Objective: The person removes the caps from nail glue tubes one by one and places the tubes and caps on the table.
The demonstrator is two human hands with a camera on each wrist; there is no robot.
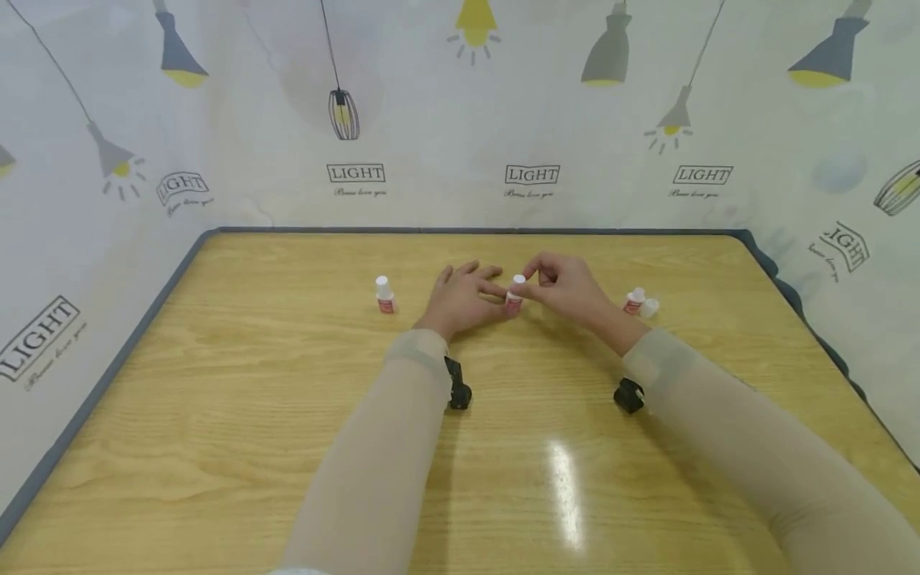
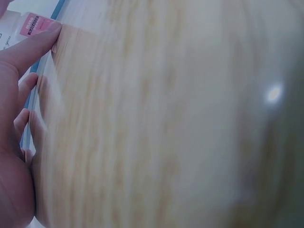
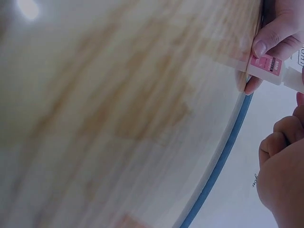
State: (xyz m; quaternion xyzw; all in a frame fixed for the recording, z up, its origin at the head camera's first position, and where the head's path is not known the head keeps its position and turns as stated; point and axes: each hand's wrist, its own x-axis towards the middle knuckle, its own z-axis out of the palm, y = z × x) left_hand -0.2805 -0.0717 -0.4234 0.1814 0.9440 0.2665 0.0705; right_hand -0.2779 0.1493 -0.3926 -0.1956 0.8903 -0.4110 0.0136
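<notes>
A small white bottle with a pink label (image 1: 513,303) stands upright on the table. My left hand (image 1: 469,299) rests low over the wood and holds the bottle near its base between thumb and index finger, the other fingers spread. The label (image 2: 35,24) shows just past the thumb in the left wrist view. From the right, my right hand (image 1: 568,287) pinches the bottle's white cap (image 1: 519,279) with thumb and index finger. In the right wrist view its remaining fingers (image 3: 287,130) are curled, and part of the pinch is cut off by the frame edge.
A similar capped bottle (image 1: 385,297) stands to the left. On the right another bottle (image 1: 634,300) stands beside a loose white cap (image 1: 650,307). The wooden table (image 1: 216,399) has a grey edge strip and meets a lamp-patterned wall covering (image 1: 446,120) at the back.
</notes>
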